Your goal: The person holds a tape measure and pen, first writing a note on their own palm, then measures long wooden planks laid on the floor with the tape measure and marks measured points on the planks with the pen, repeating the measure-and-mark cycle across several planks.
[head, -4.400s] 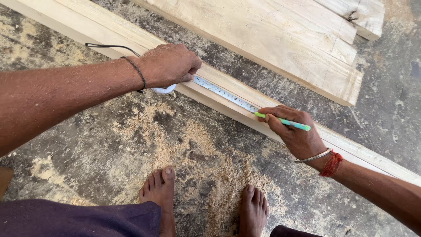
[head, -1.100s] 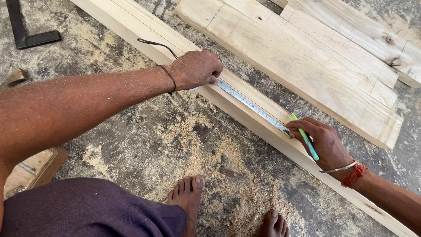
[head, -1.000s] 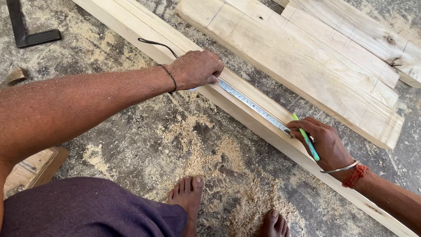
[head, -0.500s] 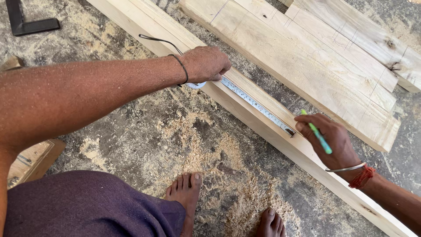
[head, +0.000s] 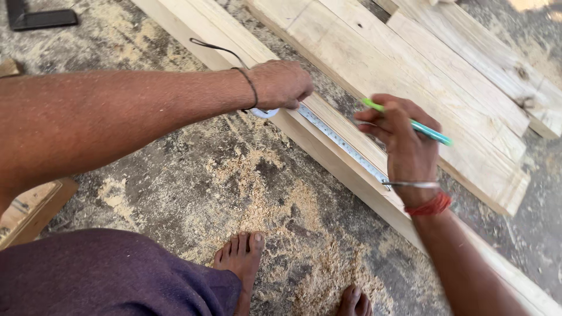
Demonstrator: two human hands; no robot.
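A long pale wooden plank (head: 205, 26) runs diagonally across the floor. A steel tape measure blade (head: 342, 143) lies stretched along it. My left hand (head: 281, 83) presses the white tape measure case (head: 264, 112) against the plank's near edge. My right hand (head: 404, 143) is raised just above the plank, over the blade's far end, gripping a green pen (head: 430, 131) that points up and left. A metal bangle and red thread circle that wrist.
Wider planks (head: 421, 76) lie side by side beyond the long one. Sawdust (head: 263, 187) covers the concrete floor by my bare feet (head: 243, 263). A black metal square (head: 35, 17) lies top left; a wood offcut (head: 29, 210) sits at the left edge.
My right hand has lifted off the plank and swung toward the left hand, with the pen now pointing up-left. The left hand stays on the tape case.
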